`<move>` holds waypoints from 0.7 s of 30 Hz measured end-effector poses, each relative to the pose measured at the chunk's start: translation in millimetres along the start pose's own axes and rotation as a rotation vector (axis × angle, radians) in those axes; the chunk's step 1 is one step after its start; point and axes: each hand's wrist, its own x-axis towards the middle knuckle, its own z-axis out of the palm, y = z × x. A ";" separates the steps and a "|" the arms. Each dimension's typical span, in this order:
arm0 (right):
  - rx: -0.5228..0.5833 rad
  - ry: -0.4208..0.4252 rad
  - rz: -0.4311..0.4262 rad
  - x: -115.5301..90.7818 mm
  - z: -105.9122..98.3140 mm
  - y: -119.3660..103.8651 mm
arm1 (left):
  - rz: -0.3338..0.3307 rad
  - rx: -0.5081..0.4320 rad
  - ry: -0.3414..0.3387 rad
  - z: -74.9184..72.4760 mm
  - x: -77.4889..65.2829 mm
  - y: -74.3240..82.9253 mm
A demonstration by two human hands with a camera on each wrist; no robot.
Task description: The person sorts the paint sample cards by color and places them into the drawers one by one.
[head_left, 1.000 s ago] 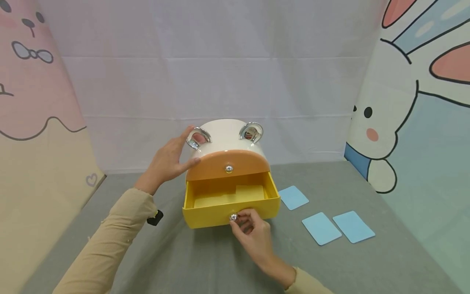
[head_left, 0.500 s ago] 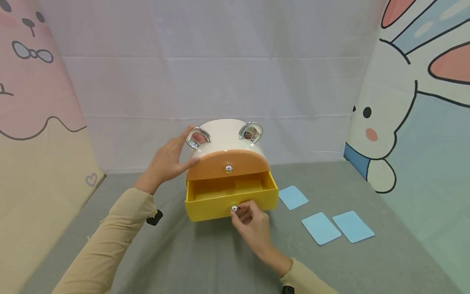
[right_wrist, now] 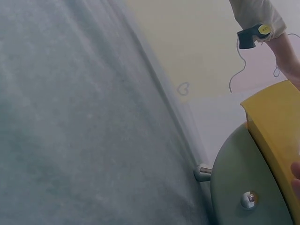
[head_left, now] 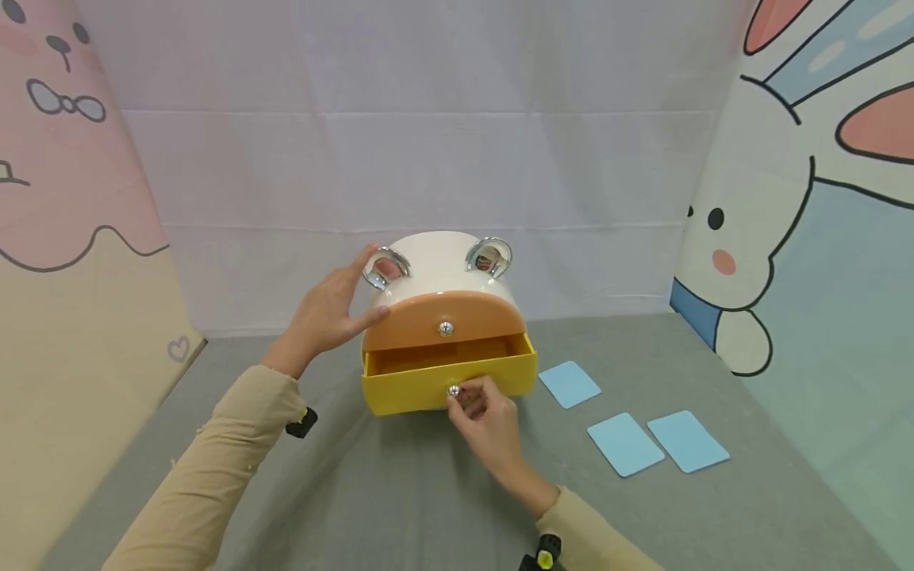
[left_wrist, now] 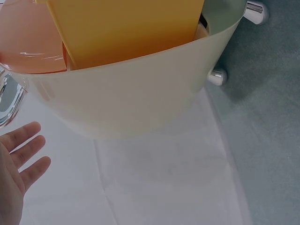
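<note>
A small white storage box [head_left: 437,262] with two silver ear-shaped rings stands upright in the middle of the head view. Its orange upper drawer [head_left: 410,321] is closed, while the yellow lower drawer [head_left: 407,391] stands partly pulled out. My right hand [head_left: 491,428] pinches the drawer's round silver knob [head_left: 453,391] between thumb and fingers. At the box's left side is my left hand [head_left: 323,316], its thumb against the edge of the orange front and its fingers extended up by the left ear. The left wrist view shows those fingers [left_wrist: 27,151] straight and spread.
Several flat light-blue cards lie on the grey cloth to the right: a far card [head_left: 570,385], a near card [head_left: 625,444] and a right-hand card [head_left: 689,441]. A white cloth backdrop [head_left: 428,159] hangs behind the box. Silver feet [left_wrist: 218,77] hold the box off the surface.
The yellow drawer has slid inward, away from me, with my right hand following on its knob. Less of the drawer's inside shows now. My left hand has stayed in place.
</note>
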 end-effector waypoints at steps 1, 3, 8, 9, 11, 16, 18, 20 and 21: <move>0.004 -0.001 0.011 1.5 0.9 0.5 | 0.001 0.001 0.001 0.0 0.1 0.0; 0.010 -0.004 0.036 4.4 2.8 1.7 | 0.000 0.000 0.001 -0.2 0.4 0.3; 0.034 -0.007 0.066 10.3 6.6 6.2 | -0.001 0.002 -0.002 -0.3 0.7 0.6; 0.038 -0.008 0.069 11.5 7.2 7.0 | 0.001 0.002 -0.001 -0.1 0.8 0.3; 0.042 -0.010 0.069 13.6 8.4 9.1 | 0.008 0.003 0.004 0.1 0.9 -0.1; 0.046 -0.019 0.088 20.0 12.0 14.2 | 0.019 0.003 0.014 0.5 1.3 -0.8; 0.045 -0.028 0.107 23.6 13.0 15.3 | 0.022 0.001 0.019 0.6 1.5 -0.9; 0.037 -0.039 0.126 26.9 14.3 16.8 | 0.024 -0.001 0.024 0.7 1.5 -1.1; 0.034 -0.043 0.130 28.2 14.9 17.5 | 0.025 -0.003 0.027 0.8 1.4 -1.3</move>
